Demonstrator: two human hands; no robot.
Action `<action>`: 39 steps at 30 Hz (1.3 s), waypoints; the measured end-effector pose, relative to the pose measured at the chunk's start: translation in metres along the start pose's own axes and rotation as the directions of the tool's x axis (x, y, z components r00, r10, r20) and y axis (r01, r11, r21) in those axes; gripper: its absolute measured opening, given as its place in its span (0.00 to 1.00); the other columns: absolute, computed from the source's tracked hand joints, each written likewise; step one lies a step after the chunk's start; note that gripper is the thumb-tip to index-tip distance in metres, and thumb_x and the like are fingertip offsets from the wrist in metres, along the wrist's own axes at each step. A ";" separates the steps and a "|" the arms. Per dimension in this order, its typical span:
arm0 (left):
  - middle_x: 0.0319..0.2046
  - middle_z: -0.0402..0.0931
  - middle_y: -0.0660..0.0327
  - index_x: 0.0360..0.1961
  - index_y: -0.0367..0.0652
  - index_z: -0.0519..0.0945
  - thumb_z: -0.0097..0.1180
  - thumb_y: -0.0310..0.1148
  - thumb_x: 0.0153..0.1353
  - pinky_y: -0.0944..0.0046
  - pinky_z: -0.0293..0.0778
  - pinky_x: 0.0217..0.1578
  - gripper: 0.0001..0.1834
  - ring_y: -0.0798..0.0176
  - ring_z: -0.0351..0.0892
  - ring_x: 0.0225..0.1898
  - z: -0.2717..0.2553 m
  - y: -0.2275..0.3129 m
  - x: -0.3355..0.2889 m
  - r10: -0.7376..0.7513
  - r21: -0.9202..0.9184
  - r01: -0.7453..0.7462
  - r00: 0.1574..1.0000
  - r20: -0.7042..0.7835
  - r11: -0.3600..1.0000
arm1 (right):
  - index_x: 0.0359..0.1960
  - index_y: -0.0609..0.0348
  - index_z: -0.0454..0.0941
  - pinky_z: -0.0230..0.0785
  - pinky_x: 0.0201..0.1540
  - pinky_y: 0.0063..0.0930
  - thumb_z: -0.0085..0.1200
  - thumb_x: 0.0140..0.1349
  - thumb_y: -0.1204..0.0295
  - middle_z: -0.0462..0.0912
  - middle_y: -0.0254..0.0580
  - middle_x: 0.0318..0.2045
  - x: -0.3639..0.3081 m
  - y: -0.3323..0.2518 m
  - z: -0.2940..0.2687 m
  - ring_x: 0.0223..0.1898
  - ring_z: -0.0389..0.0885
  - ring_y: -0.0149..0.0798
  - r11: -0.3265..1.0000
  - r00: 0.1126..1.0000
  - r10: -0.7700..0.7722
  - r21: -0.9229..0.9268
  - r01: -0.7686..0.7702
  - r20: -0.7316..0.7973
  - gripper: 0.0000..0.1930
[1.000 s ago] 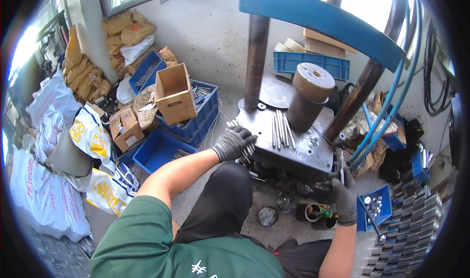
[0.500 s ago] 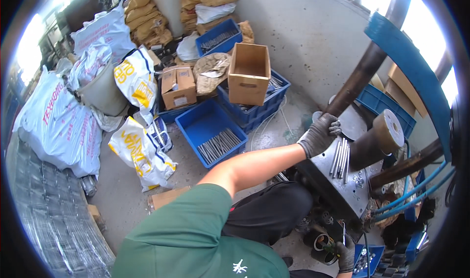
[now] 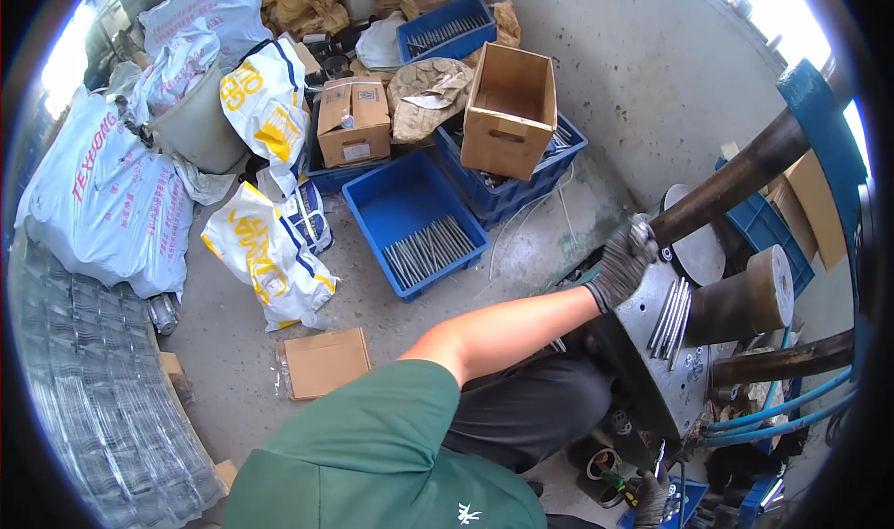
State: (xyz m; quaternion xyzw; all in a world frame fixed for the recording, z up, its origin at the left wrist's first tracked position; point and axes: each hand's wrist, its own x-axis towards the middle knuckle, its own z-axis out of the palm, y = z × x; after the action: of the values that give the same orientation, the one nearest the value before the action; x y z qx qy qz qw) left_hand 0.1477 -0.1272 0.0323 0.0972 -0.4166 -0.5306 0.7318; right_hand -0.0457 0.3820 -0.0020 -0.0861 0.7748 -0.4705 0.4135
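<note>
Steel rods (image 3: 670, 320) near curled left hand (image 3: 621, 273), farther from right hand (image 3: 650, 499), both hands' grip unclear

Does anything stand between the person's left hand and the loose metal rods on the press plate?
Nothing visible does: between the left hand and the metal rods there is only bare plate. The dark column rises past the hand's far side, not between them.
</note>
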 end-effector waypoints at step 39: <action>0.60 0.78 0.35 0.61 0.32 0.78 0.63 0.29 0.54 0.52 0.72 0.66 0.31 0.36 0.77 0.64 -0.467 -0.040 -0.029 -0.260 0.419 0.907 0.398 -0.880 -0.031 | 0.54 0.61 0.77 0.77 0.26 0.27 0.63 0.57 0.69 0.83 0.37 0.33 -0.036 -0.005 0.038 0.27 0.83 0.33 0.967 0.983 0.030 -0.243 -0.074 -0.181 0.22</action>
State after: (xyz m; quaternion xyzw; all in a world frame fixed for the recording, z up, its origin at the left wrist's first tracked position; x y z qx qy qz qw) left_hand 0.4508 -0.2588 -0.3019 0.8122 -0.2930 -0.4158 0.2856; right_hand 0.0034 0.3737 0.0139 -0.0751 0.8630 -0.3645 0.3416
